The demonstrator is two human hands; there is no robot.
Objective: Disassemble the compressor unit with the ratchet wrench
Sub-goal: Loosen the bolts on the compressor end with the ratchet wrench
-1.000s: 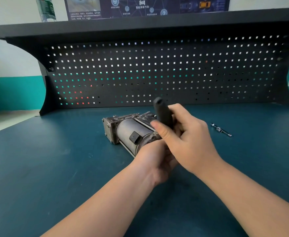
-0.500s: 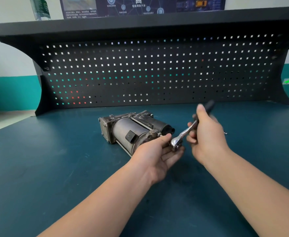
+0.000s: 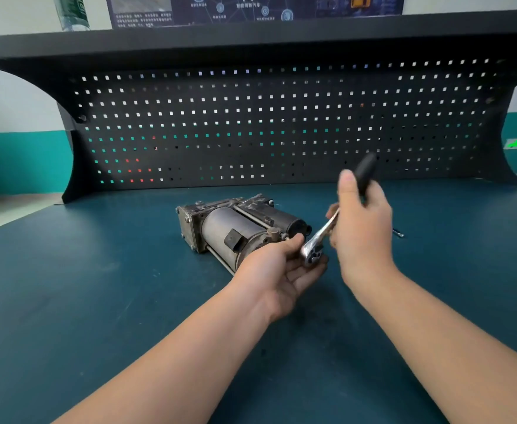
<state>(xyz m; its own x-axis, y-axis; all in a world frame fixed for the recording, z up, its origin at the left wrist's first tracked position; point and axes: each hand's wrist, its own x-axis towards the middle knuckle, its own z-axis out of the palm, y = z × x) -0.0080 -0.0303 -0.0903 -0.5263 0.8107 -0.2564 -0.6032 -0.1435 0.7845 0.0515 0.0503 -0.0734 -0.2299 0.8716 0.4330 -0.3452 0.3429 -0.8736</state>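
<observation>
A grey, worn metal compressor unit (image 3: 235, 229) with a cylindrical body and a square end plate lies on its side near the middle of the dark teal desk (image 3: 83, 301), its long axis running from far left toward the person. The left hand (image 3: 277, 270) rests palm-up at the near end of the compressor, thumb touching the fitting there; its grip is wide, the fingers nearly straight and cupped under the round head of the silver ratchet wrench with a black handle (image 3: 318, 243). The right hand (image 3: 362, 228) has its grip closed round the wrench's black handle, thumb pointing up along it, so the wrench slants from the raised handle at upper right down to the head at lower left, just beside the compressor's near end. A small silver metal bit (image 3: 398, 232) lies on the desk to the right, mostly hidden behind the right hand. Behind the desk stands a black perforated pegboard (image 3: 281, 123) under a dark shelf (image 3: 251, 38), on which a clear plastic bottle (image 3: 72, 12) stands at the left.
</observation>
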